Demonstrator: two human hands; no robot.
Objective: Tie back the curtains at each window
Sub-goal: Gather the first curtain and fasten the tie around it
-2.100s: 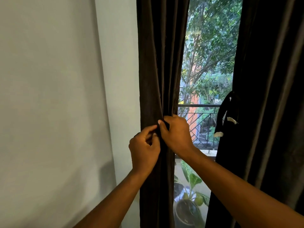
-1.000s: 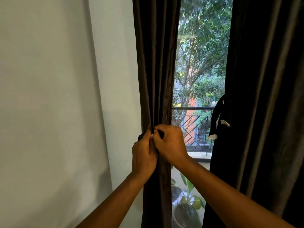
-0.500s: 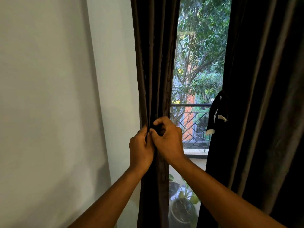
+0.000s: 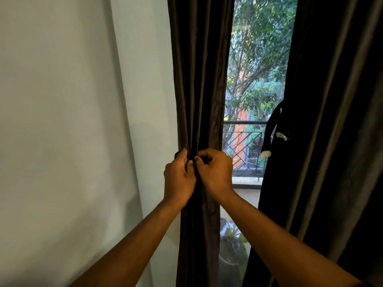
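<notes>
A dark brown left curtain (image 4: 200, 79) hangs gathered into a narrow bunch beside the window. My left hand (image 4: 178, 179) and my right hand (image 4: 215, 172) meet at its waist, fingers curled and pinching a dark tieback band (image 4: 194, 159) that wraps the bunch; most of the band is hidden by my fingers. The right curtain (image 4: 331, 121) hangs on the other side, with a dark tieback strap (image 4: 271, 131) with white ends dangling loose at its inner edge.
A pale wall (image 4: 72, 121) fills the left. Between the curtains the window (image 4: 255, 79) shows trees and a black balcony railing (image 4: 244, 150). A potted plant (image 4: 232, 245) stands low behind the glass.
My hands have stayed together at the left curtain's waist, fingers working the band; the right thumb and forefinger now pinch closer to the left hand. The view shifted slightly.
</notes>
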